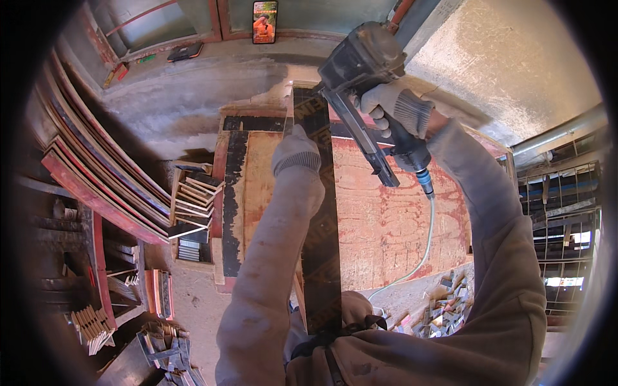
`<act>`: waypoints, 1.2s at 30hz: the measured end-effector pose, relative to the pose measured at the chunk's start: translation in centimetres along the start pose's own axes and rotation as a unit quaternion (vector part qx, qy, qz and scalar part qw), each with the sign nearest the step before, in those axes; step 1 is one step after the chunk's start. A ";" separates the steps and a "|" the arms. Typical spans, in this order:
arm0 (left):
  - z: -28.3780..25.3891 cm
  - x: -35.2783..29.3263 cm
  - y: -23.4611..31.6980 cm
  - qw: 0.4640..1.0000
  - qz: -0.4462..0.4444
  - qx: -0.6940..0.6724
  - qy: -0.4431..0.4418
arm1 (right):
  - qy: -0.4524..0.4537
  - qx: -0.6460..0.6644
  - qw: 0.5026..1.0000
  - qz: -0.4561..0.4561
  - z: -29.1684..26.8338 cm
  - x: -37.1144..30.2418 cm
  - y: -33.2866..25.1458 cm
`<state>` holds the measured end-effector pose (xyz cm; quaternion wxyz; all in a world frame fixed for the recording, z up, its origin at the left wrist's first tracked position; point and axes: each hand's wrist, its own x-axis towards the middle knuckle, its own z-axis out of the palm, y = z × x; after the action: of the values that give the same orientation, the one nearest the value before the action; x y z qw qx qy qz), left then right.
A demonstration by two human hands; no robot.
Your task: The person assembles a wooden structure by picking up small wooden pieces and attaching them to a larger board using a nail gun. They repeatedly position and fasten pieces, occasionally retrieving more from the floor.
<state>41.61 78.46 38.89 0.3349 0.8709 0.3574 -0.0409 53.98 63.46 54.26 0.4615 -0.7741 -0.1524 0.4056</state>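
Over bench (405, 222), R hand (394, 106) w/ nailer (362, 59), palm hidden

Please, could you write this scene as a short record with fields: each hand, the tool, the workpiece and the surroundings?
Left hand: gloved, at the left edge of the dark plank; exact grip hidden
Right hand: gloved, closed around the nail gun handle
Tool: nail gun, nose near the plank's far end, contact unclear; pale hose attached
Workpiece: dark plank, lengthwise over the reddish work surface
Ledge: upright phone
Left side: stacked long boards
Right floor: wood scraps
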 end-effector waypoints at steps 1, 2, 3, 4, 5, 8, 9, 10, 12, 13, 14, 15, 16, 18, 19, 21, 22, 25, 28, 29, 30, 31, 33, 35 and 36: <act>-0.1 -0.2 0.1 1.000 0.000 -0.001 -0.001 | 0.031 -0.036 0.999 0.006 0.0 -0.3 -0.3; -0.3 -0.3 0.1 1.000 -0.002 0.002 -0.002 | 0.025 -0.019 1.000 0.006 0.1 -0.8 -0.4; -0.4 -0.5 0.2 1.000 -0.001 0.006 -0.003 | 0.010 0.001 1.000 -0.002 0.1 -1.5 -0.4; -0.5 -0.6 0.3 1.000 -0.012 -0.002 -0.005 | 0.018 0.011 1.000 0.001 0.2 -2.2 -0.3; -0.5 -0.8 0.4 1.000 -0.021 -0.011 -0.006 | 0.011 0.019 1.000 0.013 0.3 -2.8 -0.1; -0.6 -1.1 0.6 0.999 -0.046 -0.021 -0.004 | 0.013 -0.039 0.999 0.018 1.1 -3.9 0.6; -0.7 -1.2 0.7 0.999 -0.050 -0.021 -0.001 | 0.015 -0.040 0.999 0.031 1.4 -4.1 0.9; -0.7 -1.2 0.7 0.999 -0.046 -0.021 0.005 | 0.010 -0.044 0.998 0.040 1.6 -4.2 1.0; -0.8 -1.3 0.8 0.999 -0.044 -0.017 0.013 | 0.000 -0.053 0.996 0.070 1.9 -4.2 1.2; -0.8 -1.3 0.8 0.999 -0.045 -0.022 0.013 | -0.028 -0.044 0.997 0.063 1.9 -4.3 1.1; -0.8 -1.4 0.8 0.998 -0.051 -0.023 0.011 | -0.017 -0.051 0.997 0.061 1.9 -4.4 1.0; -0.9 -1.4 0.7 0.998 -0.059 -0.019 0.002 | -0.006 -0.057 0.997 0.059 1.8 -4.6 0.8; -0.9 -1.5 0.7 0.998 -0.052 -0.023 0.012 | 0.001 -0.059 0.997 0.049 1.8 -4.8 0.7; -1.0 -1.5 0.6 0.998 -0.051 -0.020 0.016 | 0.016 -0.067 0.996 0.060 1.8 -5.1 0.4; -1.0 -1.5 0.6 0.998 -0.050 -0.025 0.015 | 0.024 -0.080 0.994 0.070 1.9 -5.2 0.3; -0.9 -1.4 0.5 0.998 -0.054 -0.021 0.013 | 0.031 -0.088 0.993 0.077 2.2 -5.2 0.2; -0.8 -1.3 0.5 0.998 -0.053 -0.017 0.011 | 0.030 -0.084 0.993 0.074 2.3 -5.2 0.2; -0.4 -0.9 0.4 0.999 -0.048 0.001 0.015 | 0.037 -0.070 0.994 0.074 2.1 -6.0 1.0; -0.1 -0.5 0.3 0.999 -0.038 0.009 0.022 | 0.027 0.042 0.997 0.061 1.3 -8.8 3.6; -0.1 -0.4 0.3 0.999 -0.025 0.018 0.029 | 0.039 0.030 0.997 0.067 1.1 -10.7 5.3; 0.0 -0.6 0.3 0.999 -0.011 0.031 0.030 | 0.042 0.033 0.996 0.067 0.9 -12.7 7.2; -0.1 -0.7 0.5 0.997 -0.057 -0.032 0.048 | 0.054 0.053 0.993 0.090 0.8 -14.5 9.4; -0.1 -1.6 0.8 0.994 -0.029 -0.062 0.086 | 0.069 0.078 0.992 0.070 1.2 -19.8 15.3; 0.1 -2.8 1.4 0.987 0.039 0.061 0.141 | 0.144 -0.017 0.987 -0.067 3.5 -24.6 22.6; 0.5 -3.3 2.0 0.970 0.107 0.105 0.190 | 0.178 0.036 0.983 -0.041 4.7 -27.4 26.4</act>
<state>40.50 75.14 40.62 0.1699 0.9263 0.3126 0.1237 29.56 35.57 44.30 0.5255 -0.8096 -0.0849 0.2473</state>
